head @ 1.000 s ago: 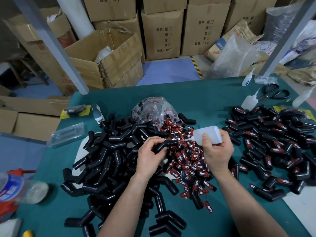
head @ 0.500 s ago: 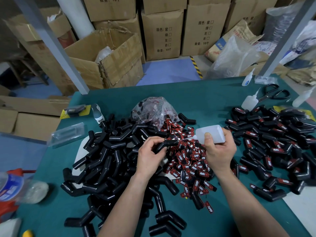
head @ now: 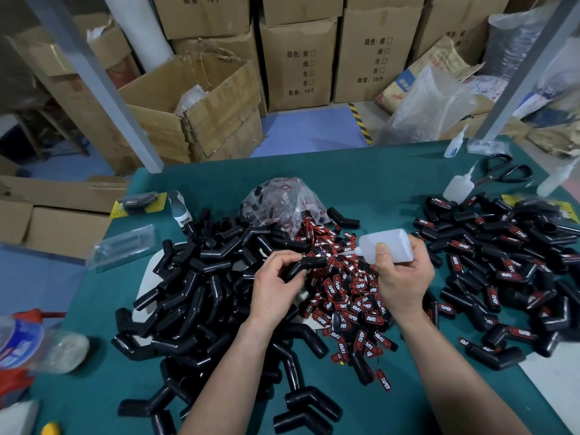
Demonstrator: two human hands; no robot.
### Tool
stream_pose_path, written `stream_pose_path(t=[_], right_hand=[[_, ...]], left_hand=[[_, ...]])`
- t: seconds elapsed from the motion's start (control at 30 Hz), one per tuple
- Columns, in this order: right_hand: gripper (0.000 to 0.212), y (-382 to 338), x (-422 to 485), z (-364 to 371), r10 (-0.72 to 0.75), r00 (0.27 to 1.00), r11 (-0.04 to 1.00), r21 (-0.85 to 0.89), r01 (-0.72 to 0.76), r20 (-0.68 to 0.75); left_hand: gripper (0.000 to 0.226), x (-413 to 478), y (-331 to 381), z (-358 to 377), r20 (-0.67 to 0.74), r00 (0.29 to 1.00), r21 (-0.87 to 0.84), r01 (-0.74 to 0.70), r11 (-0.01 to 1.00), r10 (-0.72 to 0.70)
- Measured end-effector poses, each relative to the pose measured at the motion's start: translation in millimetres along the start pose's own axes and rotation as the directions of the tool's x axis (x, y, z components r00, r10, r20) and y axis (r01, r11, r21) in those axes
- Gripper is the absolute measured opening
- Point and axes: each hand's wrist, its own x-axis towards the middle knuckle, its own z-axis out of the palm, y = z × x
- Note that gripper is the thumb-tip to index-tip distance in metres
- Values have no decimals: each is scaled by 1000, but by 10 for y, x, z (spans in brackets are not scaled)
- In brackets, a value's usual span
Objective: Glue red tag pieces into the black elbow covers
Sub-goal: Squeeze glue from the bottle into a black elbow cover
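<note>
Head view, one frame.

Left hand (head: 276, 287), centre of frame: grip closed round a single black elbow cover (head: 301, 265), fingers curled under it, thumb on top. The cover is held just above the heaps.

Right hand (head: 405, 277), just right of centre: grip wrapped round a white glue bottle (head: 389, 246), thumb pressed on its side. The bottle lies roughly level with its nozzle pointing left, the tip at or very near the cover's end; I cannot tell whether they touch.

Between and below the hands: a heap of red tags (head: 348, 296) printed "TAPER", spilling from a clear plastic bag (head: 279, 202) just behind it.

Left of centre: a big pile of plain covers (head: 201, 293). Right of frame: a pile of tagged covers (head: 502, 262).

Everything sits on a green surface (head: 376, 180). Its upper right holds scissors (head: 502, 172) and a spare bottle (head: 458, 188). Cardboard boxes (head: 298, 58) line the top of the frame.
</note>
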Motion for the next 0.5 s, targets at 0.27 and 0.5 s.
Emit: stream_pose_path(t=[0.27,0.5], right_hand=[[28,-1,-24,15,-10,1000,1000,-13,11,27],[29,4,-4,5,-6,1000,1000,-22,6,5]], left_hand=[[42,-3,12,0,-7,1000,-6,-11,1000,11],[39,-3,16,-2,-13,1000,-8,-4,1000,4]])
